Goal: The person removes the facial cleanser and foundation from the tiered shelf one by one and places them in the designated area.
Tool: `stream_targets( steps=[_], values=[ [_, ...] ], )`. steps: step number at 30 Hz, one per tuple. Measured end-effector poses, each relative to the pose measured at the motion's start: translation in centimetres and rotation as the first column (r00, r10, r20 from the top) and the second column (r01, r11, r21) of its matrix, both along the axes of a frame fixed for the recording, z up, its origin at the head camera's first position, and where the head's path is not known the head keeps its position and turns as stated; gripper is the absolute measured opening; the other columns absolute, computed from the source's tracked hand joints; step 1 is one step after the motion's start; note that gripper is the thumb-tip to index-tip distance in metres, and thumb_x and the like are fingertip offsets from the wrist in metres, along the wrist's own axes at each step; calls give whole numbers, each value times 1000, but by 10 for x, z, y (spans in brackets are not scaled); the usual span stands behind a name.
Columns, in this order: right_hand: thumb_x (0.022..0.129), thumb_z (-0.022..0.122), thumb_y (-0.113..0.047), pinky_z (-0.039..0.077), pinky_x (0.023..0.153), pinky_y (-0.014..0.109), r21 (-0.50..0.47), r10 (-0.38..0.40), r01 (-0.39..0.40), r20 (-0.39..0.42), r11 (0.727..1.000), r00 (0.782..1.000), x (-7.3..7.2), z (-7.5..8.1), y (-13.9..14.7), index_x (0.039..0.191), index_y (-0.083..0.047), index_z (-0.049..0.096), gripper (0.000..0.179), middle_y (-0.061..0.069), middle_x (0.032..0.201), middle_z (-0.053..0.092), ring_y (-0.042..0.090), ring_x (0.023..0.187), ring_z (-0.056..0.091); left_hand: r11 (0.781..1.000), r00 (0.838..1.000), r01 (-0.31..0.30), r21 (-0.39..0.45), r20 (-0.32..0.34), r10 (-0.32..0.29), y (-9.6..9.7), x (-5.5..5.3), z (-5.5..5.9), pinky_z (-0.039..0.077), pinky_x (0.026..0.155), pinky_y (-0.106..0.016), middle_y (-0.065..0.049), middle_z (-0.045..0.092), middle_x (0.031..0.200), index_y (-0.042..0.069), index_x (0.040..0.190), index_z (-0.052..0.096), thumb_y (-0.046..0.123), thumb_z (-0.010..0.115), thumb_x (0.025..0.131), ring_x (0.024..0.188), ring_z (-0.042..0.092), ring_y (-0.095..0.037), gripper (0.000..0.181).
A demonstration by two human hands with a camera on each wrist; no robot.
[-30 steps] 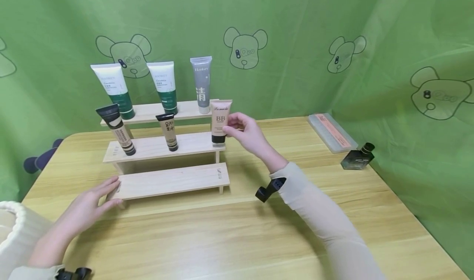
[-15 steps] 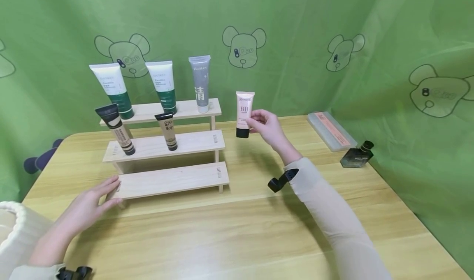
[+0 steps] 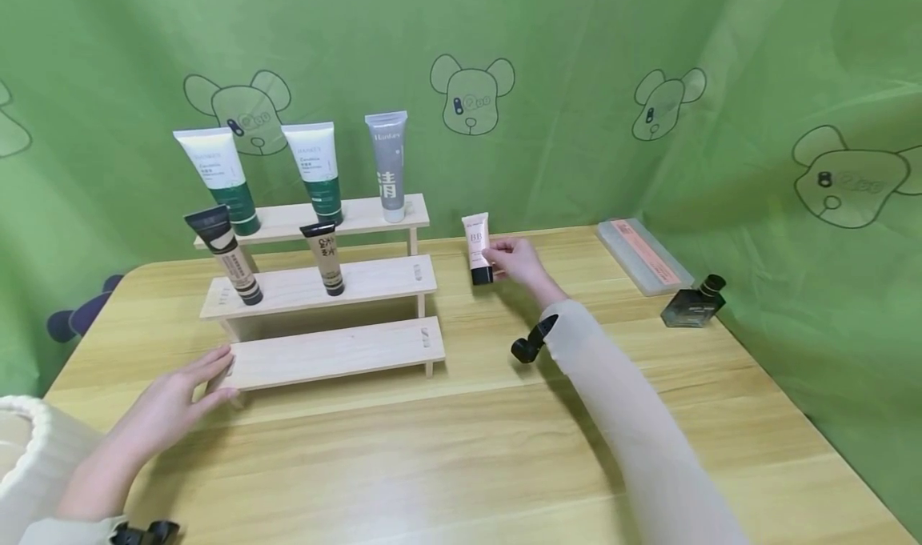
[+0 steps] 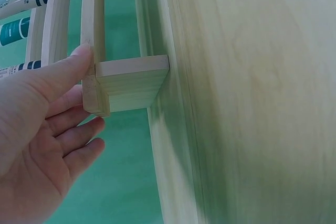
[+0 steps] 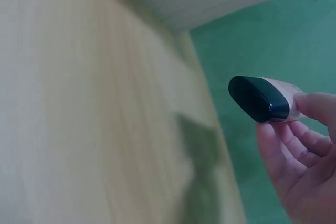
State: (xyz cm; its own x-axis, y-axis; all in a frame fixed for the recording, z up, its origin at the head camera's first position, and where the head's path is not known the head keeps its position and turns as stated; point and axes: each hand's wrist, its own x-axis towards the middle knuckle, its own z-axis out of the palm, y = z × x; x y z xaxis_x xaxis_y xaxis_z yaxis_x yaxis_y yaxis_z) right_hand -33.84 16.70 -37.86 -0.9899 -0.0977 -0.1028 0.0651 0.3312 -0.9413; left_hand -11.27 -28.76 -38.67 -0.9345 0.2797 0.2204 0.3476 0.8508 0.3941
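In the head view my right hand (image 3: 520, 263) pinches a pink BB cream tube (image 3: 478, 241) with a black cap, right of the wooden stepped stand (image 3: 338, 353). The right wrist view has the tube's black cap (image 5: 257, 98) facing the camera, apart from its shadow on the table. My left hand (image 3: 167, 397) holds the left end of the stand's lowest step; in the left wrist view its thumb (image 4: 73, 69) lies on one side of the board, fingers on the other. Two white-and-green tubes (image 3: 314, 169) and a grey tube (image 3: 390, 165) stand on the top step.
Two beige tubes with black caps (image 3: 327, 261) stand on the middle step. At the table's right lie a pale flat box (image 3: 644, 257) and a dark glass bottle (image 3: 693, 305). A white ribbed container (image 3: 43, 457) is at lower left. Green curtain (image 3: 562, 145) hangs behind.
My right hand has lifted the BB cream tube off the middle step, carried it right, then lowered it toward the table. The left hand stays at the stand's end.
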Motion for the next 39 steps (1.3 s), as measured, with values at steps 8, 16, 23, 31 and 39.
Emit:
stream_targets(
  steps=[8,16,23,31,39],
  values=[
    [90,57,-10,55,63,26,89,5,-15,108,996,994,-12,-21,-1,114,10,55,32,22,99,60,18,70,60,1000,1000,-10,-4,-6,10,0,2,0,35,88,-62,-28,43,130,-12,122,52,22,67,84,113,42,-50,53],
    [89,60,-11,53,51,22,135,-8,-13,156,991,988,-18,-30,-2,113,11,56,32,15,80,61,13,56,57,1000,1000,-1,-7,-26,1,0,1,-2,36,87,-62,-29,44,129,-12,121,52,22,67,84,111,43,-50,52],
    [90,59,-11,51,46,21,109,-15,-7,196,994,981,-17,-31,-1,113,12,55,33,10,72,57,11,49,53,1000,1000,4,-8,-23,-5,-1,1,-3,37,86,-62,-29,45,129,-12,121,52,24,67,85,111,44,-51,53],
    [90,59,-11,52,45,21,81,-26,8,226,997,974,-16,-29,1,112,12,55,32,9,69,57,9,45,53,1000,1000,-8,-8,2,8,0,1,0,36,86,-63,-28,43,130,-12,123,51,25,65,86,112,43,-51,54],
    [90,59,-10,52,46,22,111,-39,13,228,994,973,-17,-28,4,112,11,56,31,9,71,56,10,47,53,1000,999,-20,-20,48,21,1,0,3,34,89,-62,-28,41,132,-11,125,49,27,64,87,114,41,-50,55]
  ],
)
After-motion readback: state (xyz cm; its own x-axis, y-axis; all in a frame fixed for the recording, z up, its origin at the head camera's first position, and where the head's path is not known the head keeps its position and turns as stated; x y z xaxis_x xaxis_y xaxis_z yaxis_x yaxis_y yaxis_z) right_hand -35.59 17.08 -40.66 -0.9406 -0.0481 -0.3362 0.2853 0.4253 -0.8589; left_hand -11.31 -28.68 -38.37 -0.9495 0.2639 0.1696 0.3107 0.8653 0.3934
